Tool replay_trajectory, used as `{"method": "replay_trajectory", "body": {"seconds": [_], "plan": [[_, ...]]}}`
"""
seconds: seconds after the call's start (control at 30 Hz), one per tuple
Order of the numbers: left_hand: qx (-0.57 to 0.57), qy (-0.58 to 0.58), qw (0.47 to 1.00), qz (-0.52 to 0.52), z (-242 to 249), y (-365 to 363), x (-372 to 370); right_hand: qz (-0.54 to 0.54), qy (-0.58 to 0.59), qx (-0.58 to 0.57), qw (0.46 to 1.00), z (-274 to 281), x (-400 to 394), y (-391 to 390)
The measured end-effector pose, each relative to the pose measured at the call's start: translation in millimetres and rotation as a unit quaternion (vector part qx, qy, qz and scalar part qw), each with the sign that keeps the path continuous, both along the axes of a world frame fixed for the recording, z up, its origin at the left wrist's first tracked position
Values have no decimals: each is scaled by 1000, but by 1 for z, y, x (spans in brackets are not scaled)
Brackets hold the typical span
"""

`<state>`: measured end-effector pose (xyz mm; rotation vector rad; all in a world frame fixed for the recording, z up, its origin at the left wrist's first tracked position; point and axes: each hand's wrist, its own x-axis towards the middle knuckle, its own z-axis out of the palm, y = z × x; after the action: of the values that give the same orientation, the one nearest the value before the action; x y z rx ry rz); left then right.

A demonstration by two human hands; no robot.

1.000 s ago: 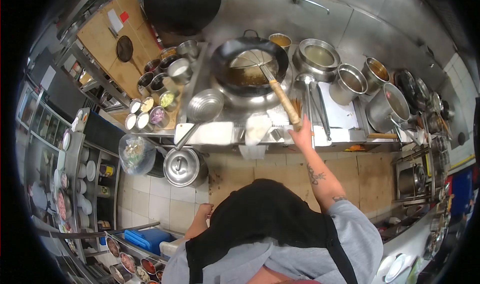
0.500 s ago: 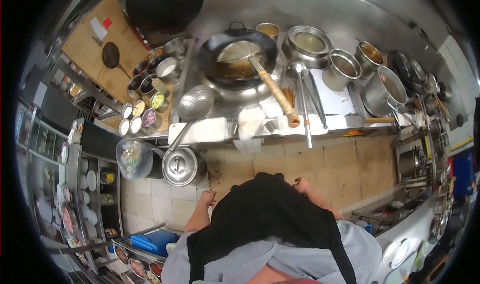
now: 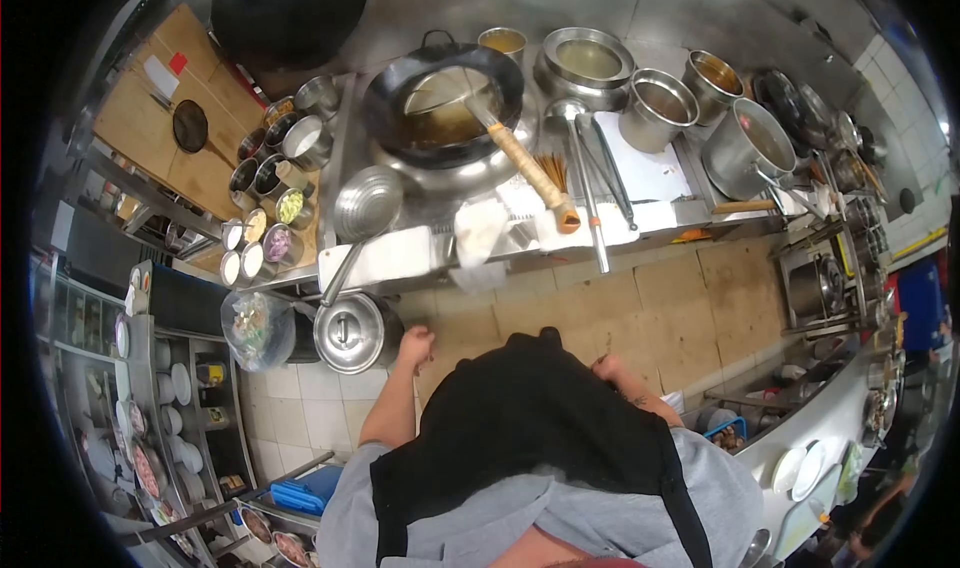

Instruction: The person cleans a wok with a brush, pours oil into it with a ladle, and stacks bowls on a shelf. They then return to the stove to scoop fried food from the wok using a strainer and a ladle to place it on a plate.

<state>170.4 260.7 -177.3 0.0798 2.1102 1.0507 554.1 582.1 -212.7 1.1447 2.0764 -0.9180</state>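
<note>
My left hand hangs in front of my body with its fingers curled in and nothing visible in them. The lidded steel pot on the floor is nearest to it, just to its left. Close against the black apron, my right hand is also closed, partly hidden by the cloth, with no object showing. Ahead on the stove stands a black wok with brown liquid. A strainer with a bamboo handle lies across it. Neither hand touches the stove.
A perforated ladle and a long-handled ladle overhang the counter edge. White cloths lie along that edge. Steel pots stand at the right. Small seasoning containers crowd the left. A bagged bin stands beside the lidded pot.
The view has shifted, so the stove sits further left and slightly higher. My left hand has moved forward, nearer the lidded pot. My right hand stays close to the apron.
</note>
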Motion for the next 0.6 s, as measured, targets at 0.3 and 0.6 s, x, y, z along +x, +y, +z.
{"method": "replay_trajectory", "body": {"seconds": [0.3, 0.6], "plan": [[-95, 346, 930, -77, 92, 83, -49, -219, 42, -82, 971, -12, 7, -3], [-40, 352, 927, -122, 53, 50, -46, -91, 435, 148, 883, 93, -124, 49]]}}
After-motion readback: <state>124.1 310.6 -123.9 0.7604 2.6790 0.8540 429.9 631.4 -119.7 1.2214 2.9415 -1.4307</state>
